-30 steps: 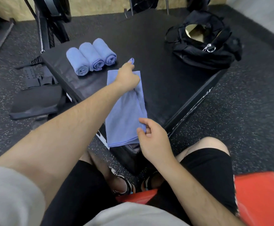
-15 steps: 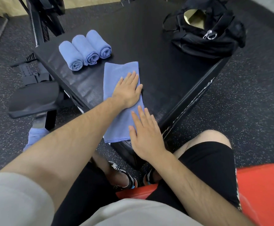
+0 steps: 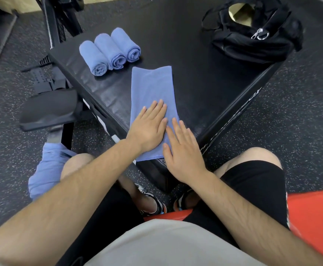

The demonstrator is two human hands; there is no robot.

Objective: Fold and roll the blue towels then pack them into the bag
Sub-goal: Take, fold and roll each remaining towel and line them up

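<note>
Both hands lie flat with straight fingers, gripping nothing: the right hand (image 3: 183,150) presses the near end of the folded towel (image 3: 151,85) at the bench's near corner, and the left hand (image 3: 149,127) presses beside it, their fingers almost touching. A second ago the left hand pinched the strip's far corner and the right pinched its near edge. Half a second ago both palms were already down, with the left farther up the strip. It has since slid back toward the near end. I judge the fold finished and smoothed, with the hands set where a roll away from the body would start.

The strip runs from that near corner toward the middle of the bench (image 3: 195,73), its near hem just over the edge. A loose blue cloth (image 3: 47,169), likely more towels, sits on the floor by the left knee.

Three rolled towels (image 3: 110,50) lie touching near the bench's left edge, not yet packed. The bag (image 3: 253,41) sits open on the far right corner.

White lettering (image 3: 233,120) runs along the bench's right side, too skewed to read. No other brand or label is legible.
</note>
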